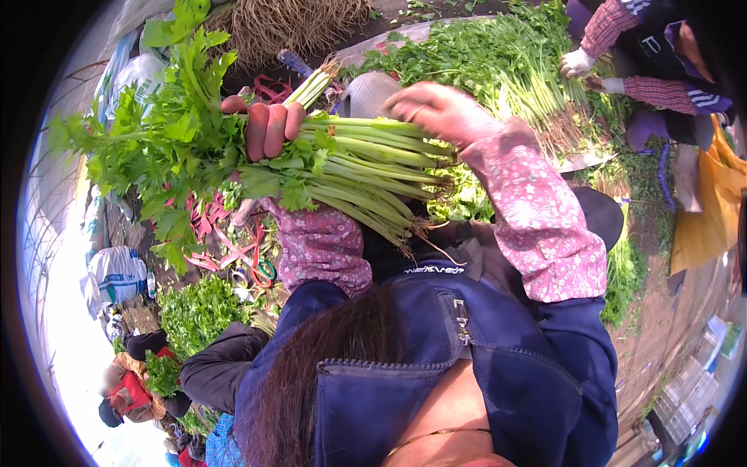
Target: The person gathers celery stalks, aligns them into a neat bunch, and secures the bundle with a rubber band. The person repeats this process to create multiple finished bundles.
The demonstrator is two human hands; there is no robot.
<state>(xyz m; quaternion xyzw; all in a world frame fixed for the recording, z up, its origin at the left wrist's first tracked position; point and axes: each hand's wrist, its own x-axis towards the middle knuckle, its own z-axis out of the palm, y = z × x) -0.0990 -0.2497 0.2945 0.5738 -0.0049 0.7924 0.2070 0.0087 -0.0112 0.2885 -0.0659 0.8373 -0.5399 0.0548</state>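
My left hand, in a reddish glove, grips a bunch of celery around its stalks below the leaves. The leafy end points left and the root ends point right. Over the upper right stalks is my right hand, blurred, its fingers bent; whether it touches them is unclear. Behind the bunch, a smaller bundle of pale stalks with cut roots shows near my left fingers. Red ribbon strips and scissors with green and orange handles lie below the leaves at the left.
A big heap of celery lies ahead, where a co-worker's gloved hand rests. Dry roots are piled at the top. More celery lies lower left, near another person. An orange sack and a crate are at the right.
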